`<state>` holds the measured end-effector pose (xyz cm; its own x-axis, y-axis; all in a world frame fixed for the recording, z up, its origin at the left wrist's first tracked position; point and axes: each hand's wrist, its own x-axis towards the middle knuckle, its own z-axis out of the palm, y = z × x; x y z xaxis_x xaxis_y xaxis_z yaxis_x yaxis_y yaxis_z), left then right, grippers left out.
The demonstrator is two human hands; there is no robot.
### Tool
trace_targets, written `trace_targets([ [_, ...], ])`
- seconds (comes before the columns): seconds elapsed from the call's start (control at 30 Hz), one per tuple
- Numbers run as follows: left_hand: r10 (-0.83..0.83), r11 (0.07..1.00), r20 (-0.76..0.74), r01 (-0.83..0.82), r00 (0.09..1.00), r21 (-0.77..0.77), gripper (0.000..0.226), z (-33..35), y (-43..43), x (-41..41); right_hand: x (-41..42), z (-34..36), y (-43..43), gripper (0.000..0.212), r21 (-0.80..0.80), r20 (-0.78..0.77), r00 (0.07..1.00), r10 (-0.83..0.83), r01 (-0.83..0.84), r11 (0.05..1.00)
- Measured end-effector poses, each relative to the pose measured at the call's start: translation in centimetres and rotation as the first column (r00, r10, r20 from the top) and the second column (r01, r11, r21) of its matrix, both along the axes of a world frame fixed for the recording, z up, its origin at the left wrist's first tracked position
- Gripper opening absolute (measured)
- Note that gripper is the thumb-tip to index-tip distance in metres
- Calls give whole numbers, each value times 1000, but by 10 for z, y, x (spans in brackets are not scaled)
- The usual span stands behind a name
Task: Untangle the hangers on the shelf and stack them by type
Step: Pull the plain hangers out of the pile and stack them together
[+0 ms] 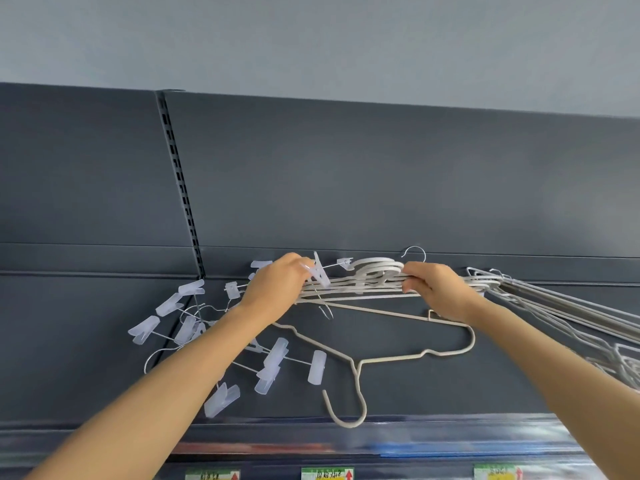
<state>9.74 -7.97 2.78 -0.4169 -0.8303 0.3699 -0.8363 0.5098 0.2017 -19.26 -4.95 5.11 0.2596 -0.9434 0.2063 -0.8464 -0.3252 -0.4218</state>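
A bundle of white wire hangers (360, 289) is lifted off the dark shelf (415, 386). My left hand (277, 285) grips its left end, fingers curled over the wires beside a translucent clip (320, 271). My right hand (436, 289) grips the bundle's right end. One white hanger (408, 355) lies flat on the shelf below, its hook (346, 414) pointing to the front edge. Clip hangers with translucent clips (277, 358) lie tangled on the left. More white wire hangers (571, 310) are spread to the right.
A dark back panel (381, 185) rises behind the shelf, with a slotted upright (180, 181) at the left. The shelf's front edge carries a clear price strip (450, 441), and price labels (327, 474) show below it.
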Motion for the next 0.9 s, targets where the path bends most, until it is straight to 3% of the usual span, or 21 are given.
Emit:
trace_targets([
  [0.13, 108, 992, 93, -101, 990, -80, 38, 9, -13, 4, -9, 4, 5, 45, 31, 3, 999, -32, 32, 999],
  [0.2, 137, 988, 58, -132, 989, -78, 18, 13, -17, 6, -14, 7, 6, 44, 35, 0, 999, -52, 52, 998],
  [0.3, 157, 982, -4, -157, 988, -108, 23, 13, -21, 7, -23, 13, 8, 34, 44, -28, 997, -66, 68, 997],
  [0.57, 120, 989, -8, -120, 993, -82, 22, 15, -14, -1, -41, 35, 21, 14, 4, -42, 992, -116, 116, 993],
  [0.8, 109, 988, 71, -100, 991, -116, 16, 16, -13, -9, -63, 65, 46, 15, -20, -139, 972, -191, 190, 982],
  [0.9, 70, 994, 9, -68, 998, -90, 23, 11, -10, -16, -67, 70, 58, 16, -74, -185, 957, -222, 212, 975],
])
